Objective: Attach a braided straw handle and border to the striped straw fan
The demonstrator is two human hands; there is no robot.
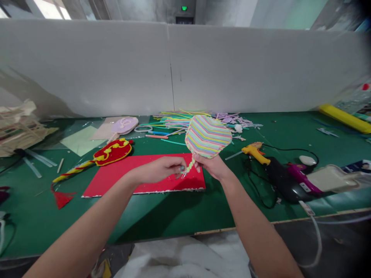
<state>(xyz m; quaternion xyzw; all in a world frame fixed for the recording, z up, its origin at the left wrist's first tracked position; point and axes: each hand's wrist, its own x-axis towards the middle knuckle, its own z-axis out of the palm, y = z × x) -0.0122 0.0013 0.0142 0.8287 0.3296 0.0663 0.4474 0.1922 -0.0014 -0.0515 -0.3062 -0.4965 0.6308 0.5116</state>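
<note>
A round fan (208, 136) with pastel zigzag stripes is held up above the red board (116, 179). My right hand (213, 164) is closed on the fan where its twisted handle meets the striped face. Lower on that handle, my left hand (169, 169) pinches the end, where a small pale loop hangs. On the left, a red fan with yellow trim (114, 151) lies partly on the board, its twisted handle (74, 172) ending in a red tassel (62, 199). Behind it rests a lilac fan (124, 124).
Pastel pipe cleaners (171, 119) are piled behind the fan. A yellow-and-black glue gun (256, 153) and its cables lie at the right, beside a magenta and black item (301, 179). A grey partition (116, 69) stands behind the green table (162, 218). Pale sheets (82, 141) lie left.
</note>
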